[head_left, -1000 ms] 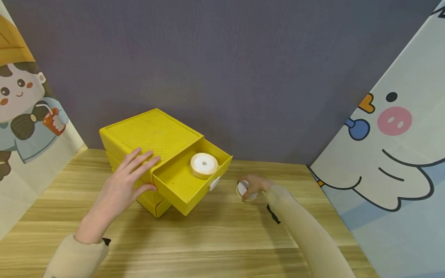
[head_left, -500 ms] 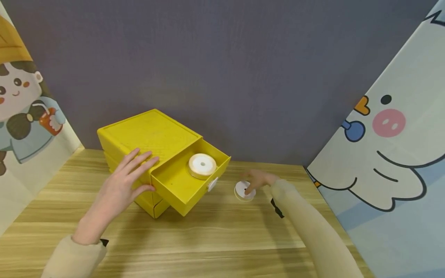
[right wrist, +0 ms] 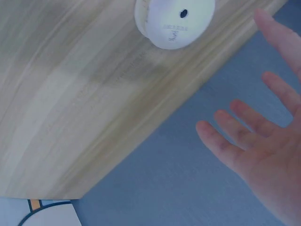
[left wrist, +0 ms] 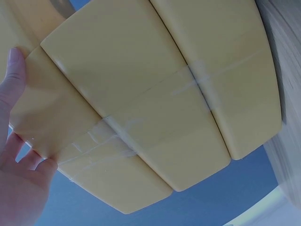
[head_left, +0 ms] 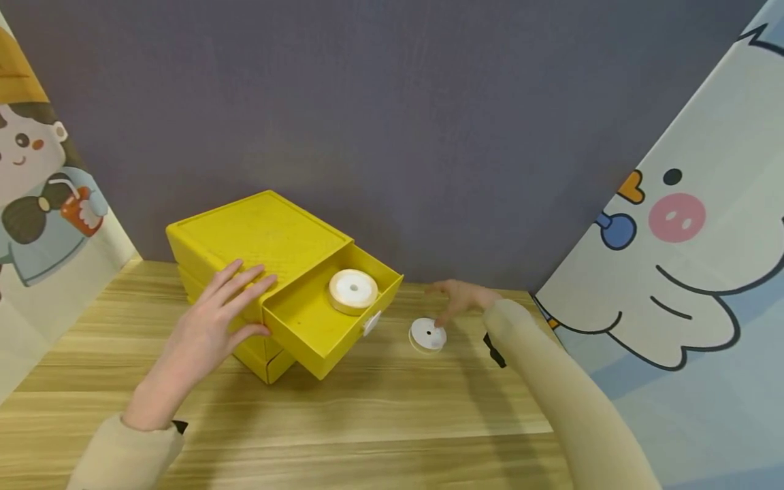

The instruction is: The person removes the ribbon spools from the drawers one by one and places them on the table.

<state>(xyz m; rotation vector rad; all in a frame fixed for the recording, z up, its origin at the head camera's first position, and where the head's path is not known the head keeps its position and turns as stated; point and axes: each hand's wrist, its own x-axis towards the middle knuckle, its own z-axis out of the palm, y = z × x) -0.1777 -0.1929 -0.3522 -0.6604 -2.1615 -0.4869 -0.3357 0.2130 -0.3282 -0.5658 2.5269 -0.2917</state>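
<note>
Sleeves: the left sleeve (head_left: 131,450) and right sleeve (head_left: 563,401) reach in over the wood-grain bench (head_left: 343,435).
Left hand (head_left: 207,327): grip spread, fingers laid over the top edge of the yellow drawer cabinet (head_left: 263,228), thumb lower, by the corner where the top drawer (head_left: 315,330) comes out.
Bracing: a light, even rest there should stop the cabinet turning; the thumb is best held off the drawer's sliding edge, where it could get nipped.
Bench spool (head_left: 419,335): a white-faced ribbon spool, lying flat on the bench to the right of the drawer and apart from it.
Right hand (head_left: 463,299): grip spread, fingers above and behind the bench spool; the right wrist view shows a gap, with nothing pinched.
Spool handling: moving straight up or down, rather than sideways, should avoid brushing the rim and sliding the spool; any hold would likely be surer with thumb and finger on opposite rims than on the slick face.
Drawer spool (head_left: 343,289): a cream ribbon spool, flat inside the pulled-out drawer, toward the far end of its front wall.
In the way: the front wall and its white knob (head_left: 371,324) jut between the two spools, so a low crossing would risk a knock.
Cabinet side: clear tape (left wrist: 127,127) crosses the seams.
Backdrop: a grey partition (head_left: 367,136) close behind the right hand, flanked by cartoon panels (head_left: 704,272).
</note>
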